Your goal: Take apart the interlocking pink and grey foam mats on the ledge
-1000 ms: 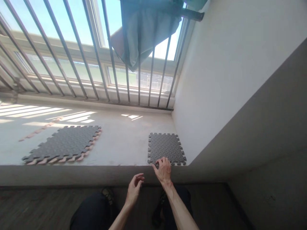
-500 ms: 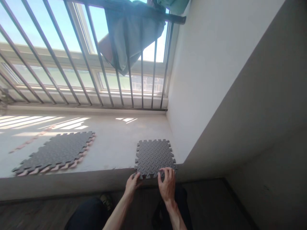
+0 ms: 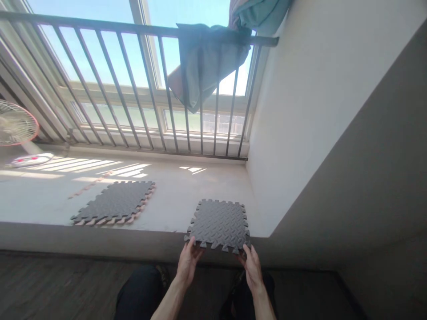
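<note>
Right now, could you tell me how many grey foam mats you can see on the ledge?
2 for certain: one mat at the front edge near the wall, gripped by the left hand and right hand; one stack further left, grey on top, whose pinkish edges suggest hidden mats beneath.

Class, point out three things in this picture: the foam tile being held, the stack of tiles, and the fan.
Foam tile (image 3: pixel 220 224), head view, middle of its grey top.
Tile stack (image 3: pixel 116 205), head view, top tile's centre.
Fan (image 3: pixel 15 128), head view, its round grille.

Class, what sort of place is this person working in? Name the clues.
Probably a home's raised bay-window ledge: a barred window railing with cloth draped over it, a fan, and both hands gripping a foam mat tile.
</note>
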`<control>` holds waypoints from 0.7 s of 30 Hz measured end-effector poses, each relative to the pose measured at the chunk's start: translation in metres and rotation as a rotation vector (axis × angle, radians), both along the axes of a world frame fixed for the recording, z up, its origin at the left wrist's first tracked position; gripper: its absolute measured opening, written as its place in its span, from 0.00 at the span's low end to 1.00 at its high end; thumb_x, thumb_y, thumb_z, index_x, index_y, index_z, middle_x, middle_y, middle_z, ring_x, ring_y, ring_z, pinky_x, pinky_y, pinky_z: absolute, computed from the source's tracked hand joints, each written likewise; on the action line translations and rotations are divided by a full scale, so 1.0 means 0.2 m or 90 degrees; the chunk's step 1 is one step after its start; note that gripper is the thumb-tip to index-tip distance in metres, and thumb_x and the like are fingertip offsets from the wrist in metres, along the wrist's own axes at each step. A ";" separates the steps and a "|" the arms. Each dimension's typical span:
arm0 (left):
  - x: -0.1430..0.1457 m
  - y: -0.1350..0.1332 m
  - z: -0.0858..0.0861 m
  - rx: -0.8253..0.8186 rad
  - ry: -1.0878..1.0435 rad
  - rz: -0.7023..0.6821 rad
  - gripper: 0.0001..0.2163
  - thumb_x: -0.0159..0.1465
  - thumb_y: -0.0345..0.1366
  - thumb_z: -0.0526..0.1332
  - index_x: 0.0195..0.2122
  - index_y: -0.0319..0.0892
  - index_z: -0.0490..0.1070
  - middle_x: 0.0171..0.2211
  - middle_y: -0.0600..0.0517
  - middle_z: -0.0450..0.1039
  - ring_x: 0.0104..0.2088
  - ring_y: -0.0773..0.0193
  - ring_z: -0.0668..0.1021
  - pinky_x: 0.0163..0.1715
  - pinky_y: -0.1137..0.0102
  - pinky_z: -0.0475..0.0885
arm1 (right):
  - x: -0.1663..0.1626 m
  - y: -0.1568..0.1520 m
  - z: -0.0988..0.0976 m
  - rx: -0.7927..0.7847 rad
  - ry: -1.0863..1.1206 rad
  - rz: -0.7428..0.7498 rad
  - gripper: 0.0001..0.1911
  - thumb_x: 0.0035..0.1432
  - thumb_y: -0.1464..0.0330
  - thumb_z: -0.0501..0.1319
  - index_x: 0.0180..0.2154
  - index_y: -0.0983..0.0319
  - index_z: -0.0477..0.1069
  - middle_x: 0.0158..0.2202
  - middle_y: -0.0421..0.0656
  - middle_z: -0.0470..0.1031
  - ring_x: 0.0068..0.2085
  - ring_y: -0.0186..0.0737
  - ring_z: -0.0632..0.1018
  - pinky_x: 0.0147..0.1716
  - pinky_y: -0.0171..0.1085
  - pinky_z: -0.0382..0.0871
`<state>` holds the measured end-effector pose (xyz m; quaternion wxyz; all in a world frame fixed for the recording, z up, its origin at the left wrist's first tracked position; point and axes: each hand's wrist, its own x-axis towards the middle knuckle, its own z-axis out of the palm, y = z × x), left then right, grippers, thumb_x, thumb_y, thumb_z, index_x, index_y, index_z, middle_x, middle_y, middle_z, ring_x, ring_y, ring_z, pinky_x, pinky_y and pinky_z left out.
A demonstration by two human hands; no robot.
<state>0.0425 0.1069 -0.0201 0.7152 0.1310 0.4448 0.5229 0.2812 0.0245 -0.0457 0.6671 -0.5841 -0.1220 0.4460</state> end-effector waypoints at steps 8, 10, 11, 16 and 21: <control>-0.01 -0.18 0.01 0.038 0.002 0.112 0.20 0.52 0.40 0.81 0.42 0.45 0.76 0.47 0.45 0.85 0.51 0.49 0.86 0.53 0.54 0.84 | -0.64 0.05 -0.03 0.030 0.064 0.040 0.57 0.52 0.43 0.73 0.73 0.60 0.57 0.66 0.53 0.76 0.63 0.55 0.80 0.55 0.46 0.83; -0.07 -0.13 0.00 0.060 0.040 0.155 0.23 0.50 0.41 0.82 0.43 0.45 0.75 0.44 0.46 0.85 0.51 0.48 0.86 0.50 0.55 0.85 | -0.73 0.08 -0.01 0.036 0.050 0.072 0.54 0.51 0.42 0.73 0.70 0.59 0.61 0.64 0.53 0.78 0.63 0.56 0.79 0.53 0.46 0.83; -0.12 -0.08 0.00 0.074 0.053 0.170 0.24 0.50 0.42 0.82 0.43 0.45 0.75 0.43 0.46 0.85 0.50 0.49 0.86 0.49 0.55 0.85 | -0.76 0.09 0.00 0.046 0.041 0.101 0.51 0.52 0.42 0.73 0.69 0.59 0.64 0.64 0.53 0.78 0.62 0.56 0.80 0.53 0.46 0.83; -0.58 0.34 0.13 0.180 0.094 0.250 0.24 0.50 0.41 0.82 0.43 0.44 0.73 0.43 0.50 0.82 0.42 0.59 0.84 0.44 0.61 0.85 | -0.79 0.08 -0.10 0.018 0.007 0.298 0.44 0.52 0.36 0.69 0.58 0.59 0.73 0.51 0.54 0.86 0.45 0.55 0.88 0.44 0.47 0.84; -1.16 0.80 0.30 0.171 0.151 0.348 0.15 0.55 0.30 0.77 0.39 0.41 0.73 0.37 0.51 0.80 0.36 0.63 0.81 0.41 0.64 0.82 | -0.81 -0.09 -0.41 -0.164 -0.108 0.263 0.36 0.41 0.34 0.71 0.44 0.51 0.79 0.36 0.48 0.86 0.37 0.63 0.87 0.26 0.52 0.81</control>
